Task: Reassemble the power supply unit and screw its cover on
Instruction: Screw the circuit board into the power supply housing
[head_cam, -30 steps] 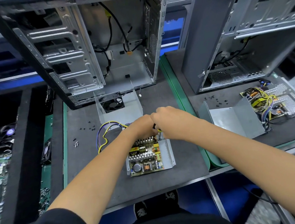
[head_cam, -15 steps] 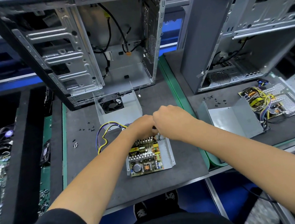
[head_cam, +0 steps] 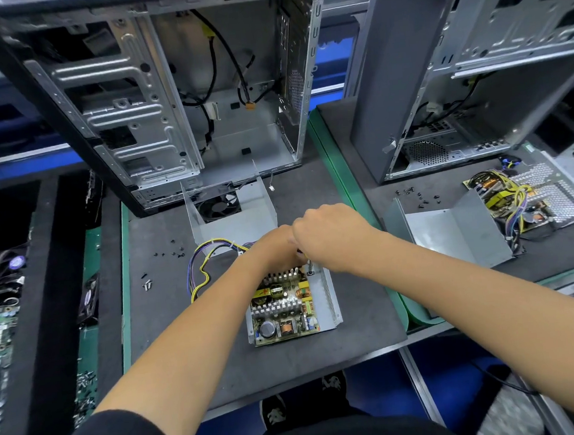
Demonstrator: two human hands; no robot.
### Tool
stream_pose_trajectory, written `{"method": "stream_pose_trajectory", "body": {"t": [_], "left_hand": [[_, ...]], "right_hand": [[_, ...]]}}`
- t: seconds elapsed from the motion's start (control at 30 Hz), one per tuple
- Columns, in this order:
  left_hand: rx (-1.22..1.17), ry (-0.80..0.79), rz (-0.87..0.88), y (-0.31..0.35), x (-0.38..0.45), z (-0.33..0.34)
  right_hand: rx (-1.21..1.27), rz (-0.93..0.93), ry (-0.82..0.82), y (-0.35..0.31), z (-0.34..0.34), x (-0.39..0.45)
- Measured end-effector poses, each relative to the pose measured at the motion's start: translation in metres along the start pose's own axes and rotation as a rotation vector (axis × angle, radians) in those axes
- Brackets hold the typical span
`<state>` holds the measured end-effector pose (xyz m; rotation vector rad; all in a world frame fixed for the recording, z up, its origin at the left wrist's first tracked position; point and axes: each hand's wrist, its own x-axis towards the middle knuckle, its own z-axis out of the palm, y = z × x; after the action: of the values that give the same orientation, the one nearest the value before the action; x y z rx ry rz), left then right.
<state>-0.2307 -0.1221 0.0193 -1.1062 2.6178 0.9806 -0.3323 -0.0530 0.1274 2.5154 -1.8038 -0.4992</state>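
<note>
Left arm: bare forearm rising from the lower left of the frame to the centre, dark sleeve at the bottom edge.
Left hand (head_cam: 274, 252): back up, fingers curled under and hidden.
Right arm: enters from the lower right.
Right hand (head_cam: 331, 236): fist-like, touching the left hand; what it grips is mostly hidden.

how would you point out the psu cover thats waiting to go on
Start at the open computer case standing at the back of the dark mat. Directly before it sits a bent sheet-metal cover. Unlike the plain cover on the right-hand mat, it carries a black fan.
</note>
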Motion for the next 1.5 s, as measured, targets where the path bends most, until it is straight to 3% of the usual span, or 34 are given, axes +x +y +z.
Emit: {"method": "stream_pose_trajectory", "body": {"t": [0.2, 0.47, 0.63, 0.9, 1.07, 1.33, 1.5], "left_hand": [[0.060, 0.018, 0.041, 0.002, -0.001, -0.001], [0.005, -0.001, 0.010, 0.004, -0.004, -0.003], [0.034, -0.016, 0.014, 0.006, -0.004, -0.006], [-0.005, -0.039, -0.005, 0.009, -0.008, -0.008], [0.039, -0.023, 0.029, 0.010, -0.009, -0.010], [0.034, -0.031, 0.023, 0.009, -0.011, -0.010], [0.044, -0.003, 0.043, 0.011, -0.012, -0.009]], "right_hand": [[0.364, -0.077, -0.191, 0.009, -0.003, -0.003], [0.059, -0.044, -0.008, 0.002, 0.001, -0.003], [0.217, -0.081, -0.169, 0.008, 0.000, -0.003], [-0.011, -0.023, -0.022, 0.000, 0.003, 0.000], [0.237, -0.113, -0.186, 0.007, -0.003, 0.000], [-0.014, -0.046, 0.035, 0.002, -0.002, 0.000], [0.206, -0.117, -0.108, 0.007, -0.002, -0.003]]}}
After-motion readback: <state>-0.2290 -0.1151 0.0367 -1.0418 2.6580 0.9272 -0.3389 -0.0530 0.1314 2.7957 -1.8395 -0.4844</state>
